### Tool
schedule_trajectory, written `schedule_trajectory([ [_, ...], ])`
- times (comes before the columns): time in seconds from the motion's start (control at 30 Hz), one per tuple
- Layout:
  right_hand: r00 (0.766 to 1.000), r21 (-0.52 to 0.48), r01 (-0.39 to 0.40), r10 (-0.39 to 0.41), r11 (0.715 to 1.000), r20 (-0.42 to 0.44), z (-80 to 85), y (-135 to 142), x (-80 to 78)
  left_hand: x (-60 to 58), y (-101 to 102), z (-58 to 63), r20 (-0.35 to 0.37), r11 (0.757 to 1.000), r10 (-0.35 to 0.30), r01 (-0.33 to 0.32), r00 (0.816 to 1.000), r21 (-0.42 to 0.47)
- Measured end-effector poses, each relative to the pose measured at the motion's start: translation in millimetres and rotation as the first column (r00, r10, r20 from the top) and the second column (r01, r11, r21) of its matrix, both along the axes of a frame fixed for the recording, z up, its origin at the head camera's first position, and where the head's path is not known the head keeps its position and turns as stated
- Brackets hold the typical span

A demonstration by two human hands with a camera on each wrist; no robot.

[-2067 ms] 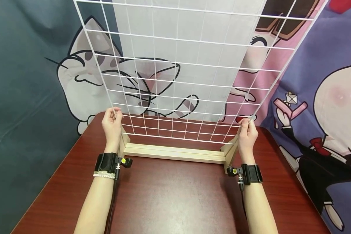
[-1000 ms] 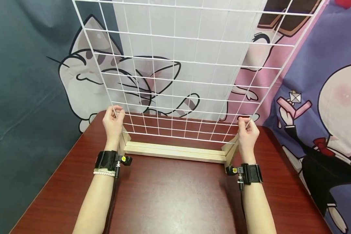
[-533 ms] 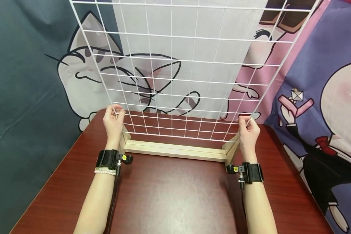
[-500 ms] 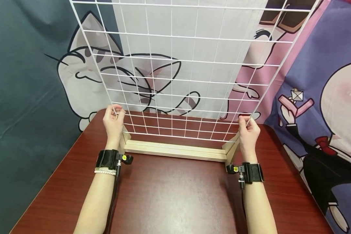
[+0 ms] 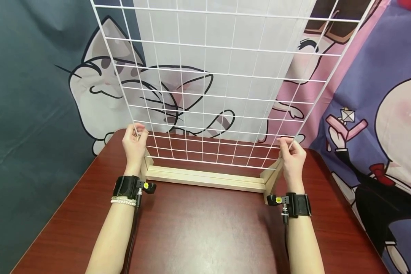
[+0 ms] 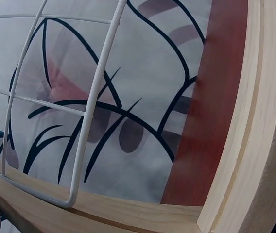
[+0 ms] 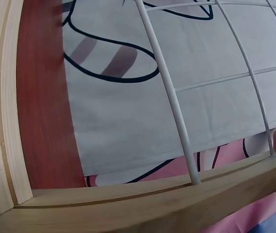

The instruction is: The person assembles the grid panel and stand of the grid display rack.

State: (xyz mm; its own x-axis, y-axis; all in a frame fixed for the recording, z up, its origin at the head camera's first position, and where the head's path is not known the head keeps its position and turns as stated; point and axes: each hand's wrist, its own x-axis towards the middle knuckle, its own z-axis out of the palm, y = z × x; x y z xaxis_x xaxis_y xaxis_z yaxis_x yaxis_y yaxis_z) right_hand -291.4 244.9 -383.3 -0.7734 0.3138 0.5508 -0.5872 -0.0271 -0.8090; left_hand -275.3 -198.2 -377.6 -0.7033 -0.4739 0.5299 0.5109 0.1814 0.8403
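Note:
A white wire grid panel stands up between my hands, its top cut off by the head view. My left hand pinches its left side wire low down, and my right hand pinches the right side wire. Below lies a pale wooden frame: a grooved crossbar with a short left upright and right upright. In the left wrist view, the panel's rounded bottom corner overlaps the left upright's groove. The right wrist view has a side wire ending at the other groove.
The frame stands on a dark red-brown table. Behind it hangs a cloth printed with cartoon cats and figures. Both wrists wear black straps with cameras, and cables run back along the forearms.
The panel's upper part appears lower and narrower, its left side shifted right in the head view. My right hand has moved slightly right and down. Both hands keep their pinch.

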Motion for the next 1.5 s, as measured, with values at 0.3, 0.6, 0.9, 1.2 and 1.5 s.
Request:
schedule_trajectory([
  [0.3, 1.000, 0.115, -0.006, 0.005, 0.993, 0.013, 12.1, -8, 15.7, -1.2, 2, 0.5, -0.009, 0.999, 0.039, -0.039, 0.999, -0.029],
  [0.6, 0.999, 0.219, 0.018, -0.025, 0.975, 0.027, 17.1, -13, 20.7, -2.4, 2, -1.9, -0.037, 1.000, 0.020, -0.020, 0.999, -0.019],
  [0.9, 0.997, 0.301, 0.065, -0.073, 0.951, 0.018, 15.2, -16, 21.8, -0.6, 1, -7.6, -0.049, 1.000, 0.016, -0.016, 0.999, -0.017],
  [1.2, 0.993, 0.360, 0.102, -0.119, 0.927, 0.024, 16.0, -12, 24.4, -0.4, 2, -11.0, -0.016, 0.996, 0.048, -0.049, 0.999, -0.078],
  [1.5, 0.987, 0.411, 0.133, -0.157, 0.902, 0.023, 14.2, -12, 25.9, -0.1, 2, -10.5, -0.047, 0.994, 0.063, -0.067, 0.997, -0.088],
])
